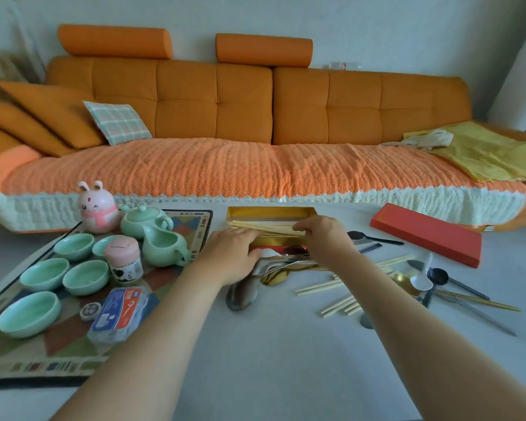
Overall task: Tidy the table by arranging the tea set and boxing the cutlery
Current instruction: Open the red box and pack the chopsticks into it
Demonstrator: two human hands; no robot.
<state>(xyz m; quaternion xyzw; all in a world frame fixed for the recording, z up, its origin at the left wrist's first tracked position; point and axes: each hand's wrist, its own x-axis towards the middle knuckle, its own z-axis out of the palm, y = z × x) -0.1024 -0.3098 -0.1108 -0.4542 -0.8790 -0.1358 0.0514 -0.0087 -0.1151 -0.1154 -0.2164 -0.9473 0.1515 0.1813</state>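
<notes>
Both hands worked at the gold box (268, 211) on the counter (274, 344): the right hand (322, 235) pinched chopsticks (264, 227) inside; the left hand (233, 253), fingers apparently curled, steadied spoons. Laying each pair flat and parallel would save room.

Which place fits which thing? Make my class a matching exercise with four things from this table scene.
Things:
1. teapot
2. red lid
3. yellow cloth
4. gold box

Places:
A. on the sofa's right end
B. on the patterned mat, beside the pink rabbit
C. on the table, right of the hands
D. at the table's far edge, holding chopsticks

Pairs: 1-B, 2-C, 3-A, 4-D
</notes>
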